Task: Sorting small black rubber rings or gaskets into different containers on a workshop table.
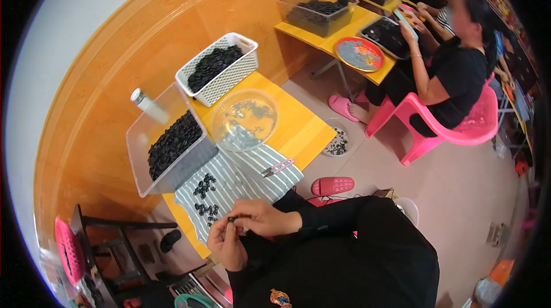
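Note:
My left hand [227,246] and my right hand [263,217] meet at the near edge of a striped cloth [235,179]. Between their closed fingertips is a small black piece [232,219], mostly hidden by the fingers. Close by on the cloth lie loose small black pieces [205,186] in separate clusters. Pink-handled thread snips [278,167] rest on the cloth's right part. Beyond, a clear round tray [270,136] holds small greyish bits. At the left stands a clear plastic bin [140,162] with a heap of similar black pieces.
A white perforated basket [229,81] of black pieces stands on the yellow table [304,127]. A white-capped bottle [146,104] is by the bin. On the right, a person sits in a pink chair [436,130] holding a phone [404,21]. A red slipper [333,186] lies on the floor.

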Tool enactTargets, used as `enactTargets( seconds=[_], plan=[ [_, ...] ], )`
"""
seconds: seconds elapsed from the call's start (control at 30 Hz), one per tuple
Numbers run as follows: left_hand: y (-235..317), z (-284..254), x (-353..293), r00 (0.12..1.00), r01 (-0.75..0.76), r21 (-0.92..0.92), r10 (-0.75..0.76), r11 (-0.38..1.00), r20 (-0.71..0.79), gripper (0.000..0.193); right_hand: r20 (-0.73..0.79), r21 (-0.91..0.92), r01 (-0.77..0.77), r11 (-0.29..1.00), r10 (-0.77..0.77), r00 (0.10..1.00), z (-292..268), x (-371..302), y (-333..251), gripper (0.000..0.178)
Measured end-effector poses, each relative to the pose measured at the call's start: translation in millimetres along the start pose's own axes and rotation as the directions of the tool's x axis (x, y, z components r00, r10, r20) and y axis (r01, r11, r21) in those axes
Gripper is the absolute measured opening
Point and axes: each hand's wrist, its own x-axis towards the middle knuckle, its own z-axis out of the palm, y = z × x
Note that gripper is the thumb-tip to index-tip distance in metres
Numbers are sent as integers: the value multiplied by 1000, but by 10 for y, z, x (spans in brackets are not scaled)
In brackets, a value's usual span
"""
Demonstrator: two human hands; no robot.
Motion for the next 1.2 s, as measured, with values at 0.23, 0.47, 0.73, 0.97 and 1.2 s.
enactTargets(
  seconds=[0.23, 0.47, 0.73, 0.97, 1.2],
  plan=[
    [-92, -199, 10, 932, 276, 188, -310, 943, 187, 25, 387, -117, -438, 891, 448, 806, -630, 30, 160, 13],
    [-38, -592, -181, 956, 279, 167, -290, 946, 41, 25, 3, 172, -376, 911, 381, 924, -1219, 1196, 104, 24],
    [41, -680, -217, 979, 206, 103, -205, 973, -14, 23, 88, 119, -414, 903, 405, 910, -1164, 1737, 242, 15],
    [-94, -854, -162, 959, 281, 117, -276, 953, -55, 24, 624, -477, -366, 799, 601, 499, -620, 852, 311, 21],
    [-255, -839, 43, 971, 209, 189, -180, 960, -160, 21, 584, -598, -193, 778, 588, 560, -448, 1271, -345, 19]
  ],
)
